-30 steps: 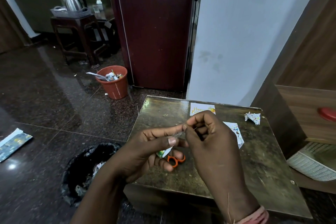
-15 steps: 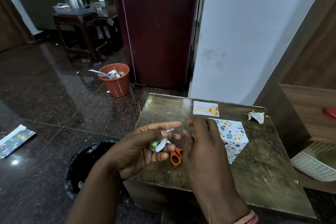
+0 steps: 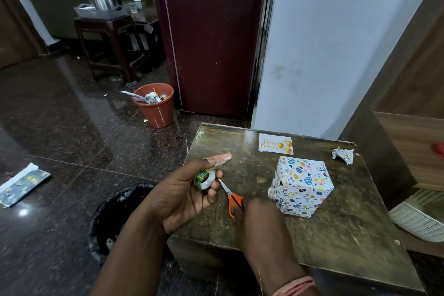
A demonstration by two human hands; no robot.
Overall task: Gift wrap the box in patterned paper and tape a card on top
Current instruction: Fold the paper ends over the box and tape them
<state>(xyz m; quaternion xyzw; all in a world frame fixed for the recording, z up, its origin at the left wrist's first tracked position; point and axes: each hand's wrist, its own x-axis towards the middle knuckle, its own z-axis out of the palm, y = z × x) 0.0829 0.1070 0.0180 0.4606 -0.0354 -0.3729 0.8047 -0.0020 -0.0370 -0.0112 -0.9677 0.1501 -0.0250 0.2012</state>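
L hand [image 3: 185,196] grips tape roll [image 3: 205,178], a strip pulled out past its thumb. R hand [image 3: 258,215] on orange scissors [image 3: 232,199]; grip hidden, can't tell. Wrapped box [image 3: 301,189] stands on table [image 3: 336,223], card [image 3: 275,143] just behind it.

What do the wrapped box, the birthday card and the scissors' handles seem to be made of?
Wrapped box: matte printed paper, creased at folded edges.
Birthday card: thin white card or paper, lying flat, gold print.
Scissors: orange handles look like smooth plastic; blades a pale grey, probably metal. The right hand covers part.
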